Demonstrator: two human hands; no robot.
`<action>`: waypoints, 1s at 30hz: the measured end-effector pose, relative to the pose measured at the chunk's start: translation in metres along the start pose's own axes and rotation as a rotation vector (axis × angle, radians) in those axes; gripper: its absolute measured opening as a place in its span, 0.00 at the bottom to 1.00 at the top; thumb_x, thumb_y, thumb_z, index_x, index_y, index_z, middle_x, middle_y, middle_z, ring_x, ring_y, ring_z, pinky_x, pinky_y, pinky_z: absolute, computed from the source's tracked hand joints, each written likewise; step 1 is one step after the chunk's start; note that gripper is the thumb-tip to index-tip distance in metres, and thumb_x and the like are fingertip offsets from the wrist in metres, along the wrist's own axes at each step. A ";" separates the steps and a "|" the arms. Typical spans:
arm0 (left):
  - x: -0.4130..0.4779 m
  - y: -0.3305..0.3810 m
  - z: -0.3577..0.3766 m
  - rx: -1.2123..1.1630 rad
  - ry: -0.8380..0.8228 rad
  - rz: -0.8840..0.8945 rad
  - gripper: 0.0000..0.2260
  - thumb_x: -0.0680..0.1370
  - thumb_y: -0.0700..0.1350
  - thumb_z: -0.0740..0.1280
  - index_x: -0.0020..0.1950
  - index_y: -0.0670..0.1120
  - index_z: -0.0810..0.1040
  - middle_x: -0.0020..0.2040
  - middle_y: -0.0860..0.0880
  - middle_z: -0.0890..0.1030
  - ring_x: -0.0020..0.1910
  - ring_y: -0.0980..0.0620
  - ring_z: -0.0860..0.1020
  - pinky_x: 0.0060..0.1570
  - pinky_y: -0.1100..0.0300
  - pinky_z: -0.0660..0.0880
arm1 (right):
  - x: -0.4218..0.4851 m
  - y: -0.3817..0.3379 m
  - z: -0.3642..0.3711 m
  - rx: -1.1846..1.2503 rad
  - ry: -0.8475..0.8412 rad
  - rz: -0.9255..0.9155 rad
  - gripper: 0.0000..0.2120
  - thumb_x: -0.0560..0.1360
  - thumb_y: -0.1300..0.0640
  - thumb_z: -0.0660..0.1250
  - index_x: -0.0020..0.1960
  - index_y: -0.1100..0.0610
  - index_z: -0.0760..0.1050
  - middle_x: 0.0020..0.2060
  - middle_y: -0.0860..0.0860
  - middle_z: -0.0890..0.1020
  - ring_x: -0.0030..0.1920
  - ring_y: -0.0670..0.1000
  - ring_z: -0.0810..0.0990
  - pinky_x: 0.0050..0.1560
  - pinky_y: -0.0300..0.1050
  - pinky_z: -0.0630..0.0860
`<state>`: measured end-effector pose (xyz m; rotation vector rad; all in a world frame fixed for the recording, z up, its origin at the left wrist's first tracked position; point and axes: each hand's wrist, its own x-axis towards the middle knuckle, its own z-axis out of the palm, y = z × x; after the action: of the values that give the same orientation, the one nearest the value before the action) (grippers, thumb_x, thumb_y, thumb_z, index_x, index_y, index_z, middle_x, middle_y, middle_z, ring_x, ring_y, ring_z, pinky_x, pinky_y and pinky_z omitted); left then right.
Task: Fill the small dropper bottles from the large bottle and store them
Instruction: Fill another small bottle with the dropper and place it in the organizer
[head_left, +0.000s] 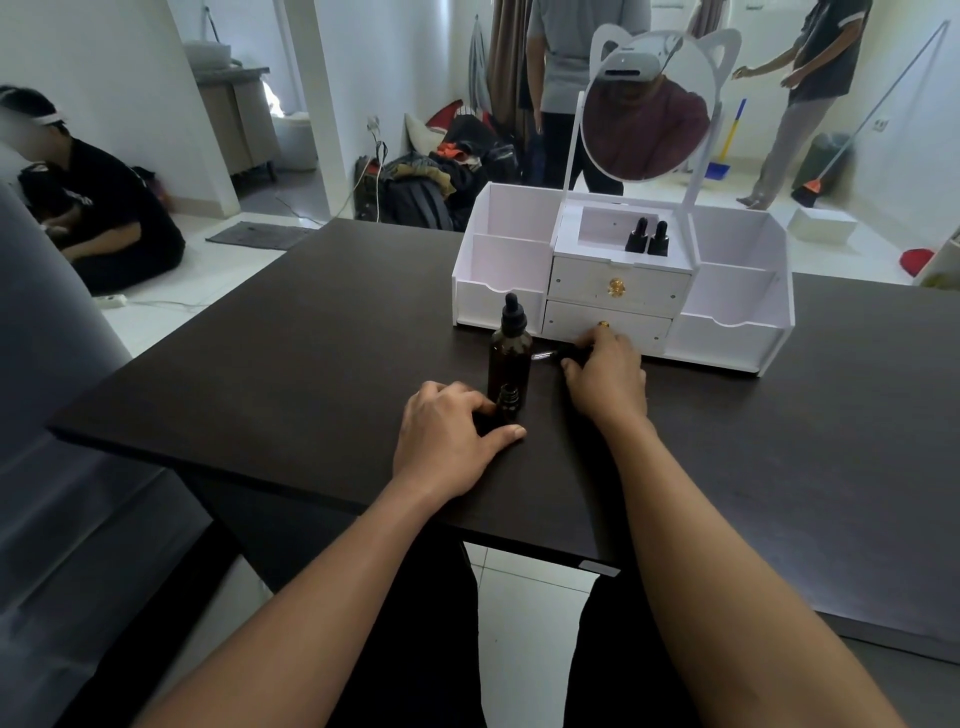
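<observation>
Both forearms reach out over the dark table (311, 322). By the white organizer (727, 291), the right hand (608, 379) curls down onto a dropper (550, 355) lying flat. The left hand (447, 431) pinches the uncapped small bottle (508, 401), standing just before the large bottle (510, 353).

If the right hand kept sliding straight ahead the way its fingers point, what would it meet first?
Probably the lower drawer of the white organizer. The right hand lies on the table holding a dropper, fingers aimed up at the drawer front just beyond; the gap looks small, though depth is unclear.
</observation>
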<state>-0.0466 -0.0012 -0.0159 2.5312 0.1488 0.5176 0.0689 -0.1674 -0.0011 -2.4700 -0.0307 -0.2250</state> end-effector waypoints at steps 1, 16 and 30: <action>0.000 0.000 0.000 0.000 0.000 0.000 0.18 0.69 0.65 0.72 0.49 0.54 0.83 0.51 0.57 0.80 0.56 0.53 0.71 0.61 0.54 0.69 | 0.000 0.000 0.000 0.006 -0.006 -0.003 0.16 0.80 0.53 0.68 0.67 0.51 0.73 0.65 0.55 0.74 0.68 0.58 0.71 0.69 0.58 0.67; 0.000 -0.001 0.001 0.004 0.001 0.006 0.18 0.69 0.66 0.71 0.50 0.54 0.83 0.51 0.57 0.80 0.56 0.53 0.71 0.61 0.54 0.69 | -0.006 -0.002 0.000 -0.078 -0.121 -0.137 0.20 0.79 0.52 0.64 0.70 0.45 0.71 0.70 0.54 0.70 0.71 0.57 0.69 0.69 0.62 0.63; 0.000 0.001 -0.001 0.009 -0.002 0.007 0.18 0.69 0.65 0.71 0.49 0.54 0.83 0.52 0.56 0.81 0.57 0.52 0.71 0.61 0.54 0.69 | -0.023 0.000 -0.017 0.327 -0.033 -0.086 0.10 0.76 0.47 0.73 0.53 0.50 0.77 0.48 0.46 0.81 0.52 0.50 0.81 0.47 0.42 0.75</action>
<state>-0.0470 -0.0016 -0.0142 2.5421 0.1421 0.5188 0.0433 -0.1766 0.0080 -2.1481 -0.1751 -0.1986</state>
